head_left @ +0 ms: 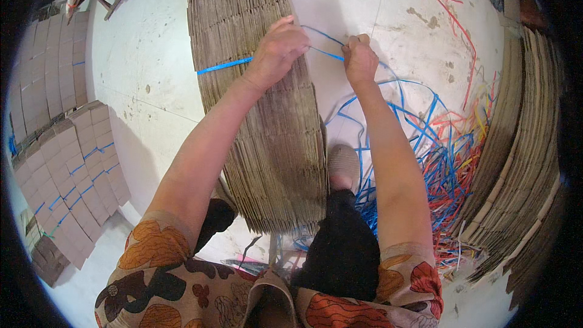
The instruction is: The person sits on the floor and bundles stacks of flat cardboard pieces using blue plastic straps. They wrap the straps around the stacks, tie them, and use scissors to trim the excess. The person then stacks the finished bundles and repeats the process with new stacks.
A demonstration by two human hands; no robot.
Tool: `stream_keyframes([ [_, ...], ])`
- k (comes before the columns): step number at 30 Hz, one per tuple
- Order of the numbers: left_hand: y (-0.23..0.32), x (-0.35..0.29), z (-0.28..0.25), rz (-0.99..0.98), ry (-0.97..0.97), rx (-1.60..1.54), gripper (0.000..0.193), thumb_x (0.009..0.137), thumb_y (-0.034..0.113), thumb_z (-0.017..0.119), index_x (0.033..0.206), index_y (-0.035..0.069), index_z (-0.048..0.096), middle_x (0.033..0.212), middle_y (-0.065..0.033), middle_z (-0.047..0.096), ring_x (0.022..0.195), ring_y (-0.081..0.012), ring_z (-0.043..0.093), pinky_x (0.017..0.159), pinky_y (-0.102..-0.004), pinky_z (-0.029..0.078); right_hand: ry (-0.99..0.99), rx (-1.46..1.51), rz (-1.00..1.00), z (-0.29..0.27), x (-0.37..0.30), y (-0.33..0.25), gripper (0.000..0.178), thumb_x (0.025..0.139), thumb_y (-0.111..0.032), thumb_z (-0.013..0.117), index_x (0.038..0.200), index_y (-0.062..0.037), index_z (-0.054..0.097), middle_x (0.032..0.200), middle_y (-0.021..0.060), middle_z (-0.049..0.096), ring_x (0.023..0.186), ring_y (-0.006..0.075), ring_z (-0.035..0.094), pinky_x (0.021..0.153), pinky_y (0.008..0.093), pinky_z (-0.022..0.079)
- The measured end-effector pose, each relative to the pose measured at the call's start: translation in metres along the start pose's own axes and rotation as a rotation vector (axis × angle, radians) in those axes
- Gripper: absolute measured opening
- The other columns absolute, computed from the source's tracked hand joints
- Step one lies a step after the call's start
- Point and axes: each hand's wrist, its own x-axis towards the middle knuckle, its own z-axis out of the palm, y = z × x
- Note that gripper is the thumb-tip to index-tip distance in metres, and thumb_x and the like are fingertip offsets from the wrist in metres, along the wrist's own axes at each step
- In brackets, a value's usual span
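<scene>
- Our left hand (278, 48) presses down on top of the stack of flattened cardboard (261, 103), fingers curled around one end of the blue strap (223, 65) that runs across it.
- Our right hand (359, 58) is closed into a fist on the other end of the same strap, just off the stack's right edge; thin blue strands stretch between the two hands.
- We judge this to be the tying step: the strap is already round the bundle and both ends are being pulled in together.
- The next move probably calls for steady tension while the ends are crossed and knotted, with the left hand pinning the stack so it does not fan out.
- The stack stands on the floor (152, 54) between our legs, a shoe (344, 167) just beside it.
- To the right lies a tangle of loose straps (446, 146), blue and red, near leaning cardboard (522, 164); tied bundles (73, 170) sit well apart on the left.
</scene>
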Motion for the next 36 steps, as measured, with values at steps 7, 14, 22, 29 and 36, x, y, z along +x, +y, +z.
stream_keyframes([
  [7, 0.002, -0.002, -0.008, -0.049, 0.019, 0.015, 0.011, 0.072, 0.003, 0.063, 0.083, 0.003, 0.062, 0.084, -0.0075, 0.061, 0.087, -0.0237, 0.059, 0.099, -0.0448, 0.034, -0.085, -0.094, -0.129, -0.015, -0.019, 0.023, 0.008, 0.075, -0.009, 0.052, 0.08, -0.0046, 0.055, 0.067, 0.0182, 0.059, 0.072, 0.0362, 0.06, 0.062, 0.0456, 0.047],
  [14, 0.002, -0.004, -0.015, -0.014, -0.066, 0.048, 0.013, 0.071, 0.004, 0.064, 0.084, 0.004, 0.062, 0.086, -0.0081, 0.061, 0.093, -0.0249, 0.057, 0.099, -0.0439, 0.035, 0.239, -0.314, -0.575, -0.099, 0.009, -0.029, 0.005, 0.072, -0.007, 0.051, 0.071, -0.0047, 0.055, 0.079, 0.0142, 0.055, 0.077, 0.0297, 0.057, 0.061, 0.0395, 0.047],
  [22, 0.003, 0.001, -0.014, -0.242, -0.05, -0.114, 0.015, 0.068, 0.002, 0.065, 0.083, 0.006, 0.065, 0.091, -0.0085, 0.062, 0.087, -0.0265, 0.056, 0.088, -0.0368, 0.041, 0.095, 0.217, -1.103, -0.169, 0.05, -0.158, 0.028, 0.068, -0.003, 0.058, 0.096, -0.0018, 0.057, 0.092, 0.0137, 0.061, 0.091, 0.0321, 0.056, 0.081, 0.037, 0.045],
  [29, 0.032, 0.002, -0.027, -0.401, 0.301, -0.133, 0.013, 0.074, 0.004, 0.065, 0.087, 0.003, 0.066, 0.076, -0.0088, 0.064, 0.068, -0.0174, 0.06, 0.062, -0.0263, 0.048, 0.555, 0.375, -0.074, -0.117, 0.009, -0.064, 0.012, 0.077, -0.01, 0.054, 0.081, -0.0015, 0.062, 0.066, 0.0138, 0.061, 0.051, 0.0272, 0.058, 0.045, 0.0352, 0.046],
  [36, 0.057, 0.008, -0.035, -0.629, 0.414, -0.145, 0.013, 0.076, 0.007, 0.064, 0.088, 0.001, 0.066, 0.069, -0.0057, 0.064, 0.058, -0.0089, 0.058, 0.053, -0.0216, 0.047, -0.69, 2.128, 0.432, -0.056, -0.066, -0.132, 0.025, 0.082, -0.008, 0.051, 0.106, -0.0036, 0.052, 0.07, 0.004, 0.056, 0.044, 0.0109, 0.047, 0.038, 0.0252, 0.036],
])
